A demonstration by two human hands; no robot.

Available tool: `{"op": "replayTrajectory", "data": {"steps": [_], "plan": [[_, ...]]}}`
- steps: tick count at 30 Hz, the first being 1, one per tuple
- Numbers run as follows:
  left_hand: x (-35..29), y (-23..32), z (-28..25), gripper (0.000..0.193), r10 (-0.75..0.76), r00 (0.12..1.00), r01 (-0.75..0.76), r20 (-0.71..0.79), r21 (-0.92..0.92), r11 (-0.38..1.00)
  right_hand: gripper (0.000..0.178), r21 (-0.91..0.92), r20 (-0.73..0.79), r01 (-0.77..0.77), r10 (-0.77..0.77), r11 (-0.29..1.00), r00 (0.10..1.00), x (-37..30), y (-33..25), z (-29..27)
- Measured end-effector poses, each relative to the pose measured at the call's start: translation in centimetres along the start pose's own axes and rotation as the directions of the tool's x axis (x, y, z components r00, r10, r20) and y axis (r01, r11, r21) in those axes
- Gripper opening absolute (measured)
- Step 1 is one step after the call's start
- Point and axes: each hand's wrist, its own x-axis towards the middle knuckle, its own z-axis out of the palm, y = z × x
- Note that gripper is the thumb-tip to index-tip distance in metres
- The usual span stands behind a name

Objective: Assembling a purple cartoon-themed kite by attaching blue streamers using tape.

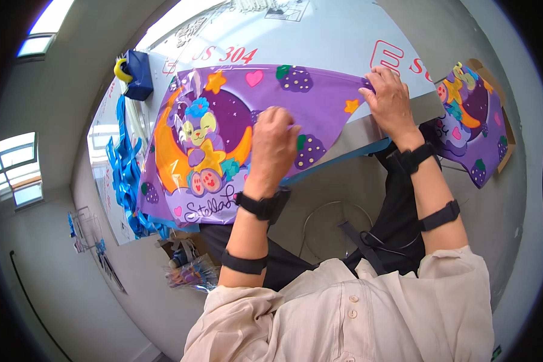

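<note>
A glossy purple printed film sheet (320,99) lies across the table in front of me, with a cartoon rabbit on an orange moon, stars, hearts and berries. My left hand (274,145) is over its middle, right of the rabbit, with the fingers curled closed; whatever they may hold is hidden. At the sheet's right corner, my right hand (391,102) has its thumb and fingers bent together on the film. Part of the sheet's lower edge hangs past the table's front edge.
The table (338,42) has a white covering with red print. On its left stand a blue tape dispenser (139,75) with a yellow roll and a bunch of blue strips (125,175). Another purple printed sheet (473,127) hangs from a cardboard box at right. Below left sits a clear bag (193,274).
</note>
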Motion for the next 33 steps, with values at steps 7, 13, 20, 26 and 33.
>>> {"op": "replayTrajectory", "data": {"steps": [7, 13, 20, 26, 33], "plan": [[-12.4, -15.2, -12.7, 0.021, -0.439, 0.888, 0.455, -0.135, 0.400, 0.796, 0.023, 0.071, 0.497, -0.218, 0.155, 0.973, 0.854, 5.1, -2.1, 1.8], [-13.8, -17.1, -11.6, 0.053, -0.508, 0.861, 0.454, 0.038, 0.393, 0.799, 0.023, 0.193, 0.402, -0.145, 0.057, 0.971, 0.914, 6.8, -0.8, 1.5], [-10.1, -15.9, -8.5, 0.055, -0.464, 0.885, 0.426, -0.039, 0.471, 0.772, 0.019, 0.226, 0.479, -0.083, -0.037, 0.971, 0.877, 7.5, 0.3, 2.1], [-6.6, -15.2, -6.5, 0.056, -0.370, 0.929, 0.328, 0.033, 0.394, 0.859, 0.020, 0.041, 0.105, 0.000, -0.004, 0.999, 0.994, 12.6, 8.0, 0.5], [1.2, -14.1, -2.5, 0.062, -0.309, 0.949, 0.253, 0.066, 0.427, 0.868, 0.024, -0.605, 0.010, 0.020, -0.018, 0.796, 1.000, 16.9, 13.3, -1.8]]}}
